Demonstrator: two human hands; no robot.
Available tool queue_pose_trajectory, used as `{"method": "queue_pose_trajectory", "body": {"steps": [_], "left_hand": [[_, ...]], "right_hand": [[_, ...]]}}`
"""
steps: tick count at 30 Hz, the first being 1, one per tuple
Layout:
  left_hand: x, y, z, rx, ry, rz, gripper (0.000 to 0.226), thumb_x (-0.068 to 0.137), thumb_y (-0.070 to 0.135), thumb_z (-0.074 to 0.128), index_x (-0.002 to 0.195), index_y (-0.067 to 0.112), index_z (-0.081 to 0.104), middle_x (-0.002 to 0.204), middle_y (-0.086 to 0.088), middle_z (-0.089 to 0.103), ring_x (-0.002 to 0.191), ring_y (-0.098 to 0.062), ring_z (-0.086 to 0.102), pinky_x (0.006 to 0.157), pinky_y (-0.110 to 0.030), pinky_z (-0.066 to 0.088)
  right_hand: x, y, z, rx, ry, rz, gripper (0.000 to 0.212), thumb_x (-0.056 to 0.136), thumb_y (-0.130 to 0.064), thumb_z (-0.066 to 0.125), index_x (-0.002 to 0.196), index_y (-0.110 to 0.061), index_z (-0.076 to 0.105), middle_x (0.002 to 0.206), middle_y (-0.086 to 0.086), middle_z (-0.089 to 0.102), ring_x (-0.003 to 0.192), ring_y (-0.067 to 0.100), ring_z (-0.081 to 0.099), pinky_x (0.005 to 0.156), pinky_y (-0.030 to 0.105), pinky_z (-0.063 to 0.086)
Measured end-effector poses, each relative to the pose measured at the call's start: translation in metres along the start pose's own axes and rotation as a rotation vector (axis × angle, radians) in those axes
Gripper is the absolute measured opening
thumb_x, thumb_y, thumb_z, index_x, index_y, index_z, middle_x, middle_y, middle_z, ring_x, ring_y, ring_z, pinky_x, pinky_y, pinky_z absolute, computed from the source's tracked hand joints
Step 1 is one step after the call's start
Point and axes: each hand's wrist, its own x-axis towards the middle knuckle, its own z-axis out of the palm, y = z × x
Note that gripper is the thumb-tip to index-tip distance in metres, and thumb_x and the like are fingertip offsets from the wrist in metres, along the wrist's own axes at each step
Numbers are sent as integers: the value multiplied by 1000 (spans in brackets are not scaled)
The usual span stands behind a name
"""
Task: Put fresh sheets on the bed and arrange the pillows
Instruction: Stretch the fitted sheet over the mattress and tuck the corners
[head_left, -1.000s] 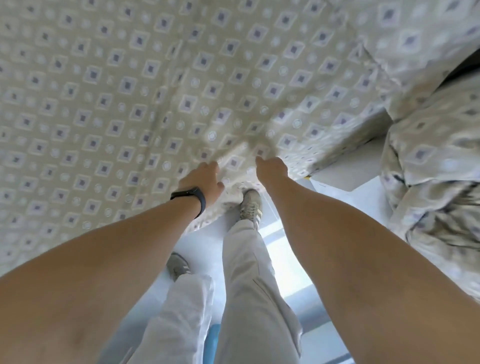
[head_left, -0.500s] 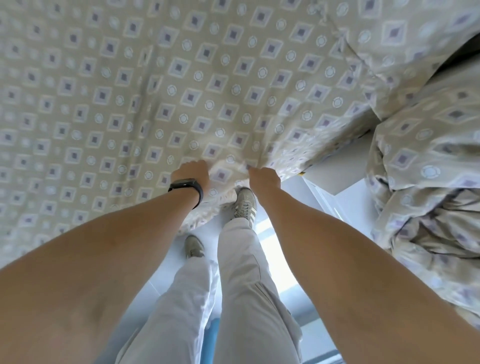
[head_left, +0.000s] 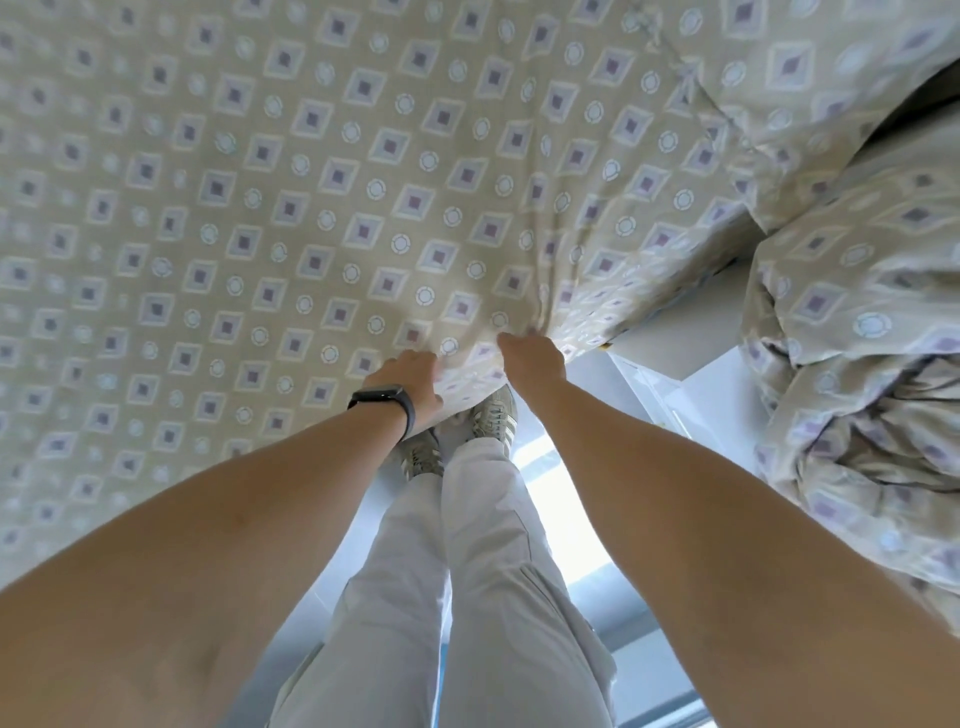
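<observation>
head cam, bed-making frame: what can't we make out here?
Head view only:
- Fingertips of left hand and right hand: buried in the patterned sheet at its edge.
- Mattress: covered by the sheet.
- Pillows: none identifiable; the bunched bedding on the right is cut off by the frame edge.

- I can read no text, label, brand name, number or sign anywhere in this view.
- The sheet (head_left: 311, 208) filling the upper left of the frame carries only printed diamonds and circles, no lettering.
</observation>
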Motion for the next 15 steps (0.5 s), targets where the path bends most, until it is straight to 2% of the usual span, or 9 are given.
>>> {"method": "queue_pose_trajectory", "body": {"steps": [2,3,6,9,11,13,15], "left_hand": [[-5,-10,3,-24,-22,17,40,95,25,55,134,20,49,140,-5,46,120,-28,54,96,-42,49],[-8,-14,2,-32,-31,22,41,95,25,55,135,19,49,141,-5,46,120,-28,54,97,-41,48],[-22,-23,-10,-66,-27,32,37,97,26,53,133,19,51,138,-6,47,117,-28,55,92,-40,49],[-35,-23,-35,-103,26,89,28,97,23,53,125,17,57,129,-6,53,102,-27,58,81,-36,49],[-44,-19,-52,-141,67,119,26,97,22,53,122,17,58,126,-6,56,99,-26,59,80,-35,49],[-52,-8,-69,-160,94,139,28,98,22,51,124,17,58,128,-6,55,104,-27,59,82,-36,49],[-54,8,-82,-173,105,157,27,99,25,51,125,18,58,130,-5,54,108,-27,58,88,-38,50]], "right_hand": [[-6,-11,6,-15,-28,-54,43,104,-34,39,121,-2,64,85,5,52,99,33,61,74,26,37],[-11,-18,8,-4,-40,-60,43,105,-34,37,117,-3,64,89,7,52,98,34,58,75,27,36],[-31,-36,7,8,-1,-80,26,104,-25,33,98,-9,53,95,7,49,86,26,48,64,29,34],[-55,-45,-7,-97,31,-151,31,103,-23,34,80,-8,48,74,2,46,79,27,47,57,31,32],[-70,-48,-24,-91,61,-165,35,102,-20,35,70,-8,45,71,4,47,78,30,50,56,30,35],[-78,-49,-46,-28,91,-127,27,102,-13,37,82,-4,53,84,11,55,86,33,56,68,33,48],[-79,-50,-73,11,130,-129,25,103,-19,38,96,-5,57,93,12,56,86,31,55,73,32,45]]}}
